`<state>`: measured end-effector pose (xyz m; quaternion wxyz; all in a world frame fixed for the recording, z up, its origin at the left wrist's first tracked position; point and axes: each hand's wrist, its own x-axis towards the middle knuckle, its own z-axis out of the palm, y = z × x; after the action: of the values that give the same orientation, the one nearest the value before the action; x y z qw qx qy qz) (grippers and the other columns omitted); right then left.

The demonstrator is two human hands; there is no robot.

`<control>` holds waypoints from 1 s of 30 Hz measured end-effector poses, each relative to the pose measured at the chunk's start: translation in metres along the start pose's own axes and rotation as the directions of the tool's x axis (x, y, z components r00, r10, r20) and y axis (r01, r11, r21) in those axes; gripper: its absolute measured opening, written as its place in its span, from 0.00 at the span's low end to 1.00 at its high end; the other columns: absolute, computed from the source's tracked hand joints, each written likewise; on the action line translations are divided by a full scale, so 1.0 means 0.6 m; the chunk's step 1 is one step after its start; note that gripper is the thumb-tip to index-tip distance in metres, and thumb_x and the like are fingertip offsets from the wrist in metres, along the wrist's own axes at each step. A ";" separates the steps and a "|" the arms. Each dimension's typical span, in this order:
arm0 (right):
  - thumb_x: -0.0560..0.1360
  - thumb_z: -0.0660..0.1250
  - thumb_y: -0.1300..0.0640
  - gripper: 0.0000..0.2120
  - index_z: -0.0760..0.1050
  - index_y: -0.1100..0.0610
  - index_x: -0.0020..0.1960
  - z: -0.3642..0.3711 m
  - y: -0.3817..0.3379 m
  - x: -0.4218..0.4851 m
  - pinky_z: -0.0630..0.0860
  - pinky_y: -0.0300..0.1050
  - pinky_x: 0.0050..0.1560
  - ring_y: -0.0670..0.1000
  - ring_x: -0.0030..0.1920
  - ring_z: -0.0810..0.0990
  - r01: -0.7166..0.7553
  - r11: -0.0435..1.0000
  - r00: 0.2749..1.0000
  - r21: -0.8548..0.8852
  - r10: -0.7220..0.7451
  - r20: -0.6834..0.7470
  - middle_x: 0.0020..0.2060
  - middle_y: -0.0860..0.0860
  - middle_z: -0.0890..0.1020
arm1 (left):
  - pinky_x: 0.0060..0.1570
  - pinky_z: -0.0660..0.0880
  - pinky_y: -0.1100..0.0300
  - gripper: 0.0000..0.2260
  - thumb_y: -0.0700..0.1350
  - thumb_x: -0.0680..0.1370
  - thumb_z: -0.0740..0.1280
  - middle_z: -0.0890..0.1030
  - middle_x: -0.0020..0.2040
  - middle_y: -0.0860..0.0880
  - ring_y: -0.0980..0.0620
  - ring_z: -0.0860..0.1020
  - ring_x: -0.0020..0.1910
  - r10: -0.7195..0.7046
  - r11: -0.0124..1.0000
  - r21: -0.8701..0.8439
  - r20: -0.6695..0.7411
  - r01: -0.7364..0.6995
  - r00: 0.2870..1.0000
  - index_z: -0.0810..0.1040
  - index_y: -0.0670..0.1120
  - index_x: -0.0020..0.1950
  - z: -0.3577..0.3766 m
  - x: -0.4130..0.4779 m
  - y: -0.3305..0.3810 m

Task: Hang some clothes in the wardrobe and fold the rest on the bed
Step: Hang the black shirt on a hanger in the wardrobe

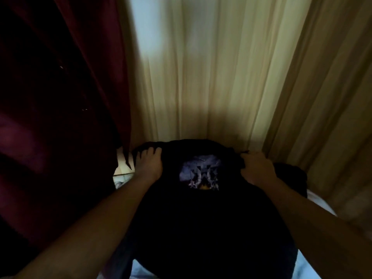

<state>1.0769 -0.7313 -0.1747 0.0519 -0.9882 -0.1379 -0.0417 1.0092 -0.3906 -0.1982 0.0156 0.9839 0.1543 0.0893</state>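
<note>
Centrally, in the head view, a black T-shirt (201,222) with a pale printed graphic (202,175) fills the lower middle of the frame, held by its two top corners. At centre left the left hand (150,165) curls its fingers over the shirt's upper edge. At centre right the right hand (256,171) clenches a bunch of cloth at the opposite shoulder. Both hands are closed on fabric. Beige curtains (221,77) occupy the upper middle and right behind the shirt, and a dark red drape (50,97) covers the left side. Pale bedding (320,204) shows at the lower right beside the garment; whether the shirt rests on it cannot be told in the dim light. The step in hand is judged to be spreading the shirt for folding on the bed. Done well, the hands hold level at the shoulder seams, draw the cloth taut between them, and lay it flat before the sleeves are turned in. The bunched right-hand hold probably needs smoothing out, or the fold will crease.
</note>
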 end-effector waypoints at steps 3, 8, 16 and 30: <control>0.75 0.65 0.45 0.23 0.73 0.49 0.68 -0.010 -0.009 0.004 0.73 0.54 0.57 0.59 0.65 0.72 0.025 0.999 0.983 -0.020 -0.021 0.183 0.65 0.52 0.75 | 0.72 0.62 0.42 0.23 0.50 0.79 0.62 0.72 0.69 0.40 0.38 0.69 0.69 0.020 0.998 -0.059 0.102 -0.014 0.995 0.66 0.47 0.74 -0.029 -0.002 -0.005; 0.72 0.72 0.42 0.18 0.80 0.52 0.56 -0.145 -0.024 0.024 0.77 0.46 0.53 0.52 0.53 0.79 0.008 0.965 0.981 0.261 -0.058 0.187 0.57 0.51 0.81 | 0.66 0.72 0.51 0.22 0.53 0.78 0.65 0.78 0.67 0.42 0.42 0.76 0.65 0.155 0.959 -0.256 0.113 -0.122 0.981 0.74 0.48 0.71 -0.184 -0.005 0.025; 0.75 0.70 0.41 0.15 0.78 0.50 0.55 -0.526 -0.088 -0.022 0.72 0.40 0.33 0.49 0.45 0.80 0.212 0.913 0.973 0.348 -0.162 -0.166 0.44 0.45 0.78 | 0.65 0.70 0.60 0.24 0.54 0.80 0.66 0.76 0.70 0.46 0.48 0.75 0.67 0.304 0.912 -0.270 -0.054 -0.307 0.951 0.72 0.47 0.74 -0.556 -0.022 0.107; 0.64 0.71 0.28 0.46 0.60 0.46 0.75 -0.846 -0.178 -0.141 0.81 0.49 0.30 0.55 0.40 0.87 0.756 0.211 0.629 0.619 0.028 -0.777 0.58 0.50 0.77 | 0.64 0.73 0.56 0.26 0.56 0.79 0.67 0.80 0.62 0.50 0.49 0.78 0.61 0.206 0.901 -0.243 -0.490 -0.360 0.847 0.70 0.49 0.75 -0.904 -0.083 0.119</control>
<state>0.9319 -0.7097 0.3298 0.6376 -0.6100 -0.3599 -0.3030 0.8861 -0.4722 0.3312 0.1282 0.9311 -0.0121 0.3413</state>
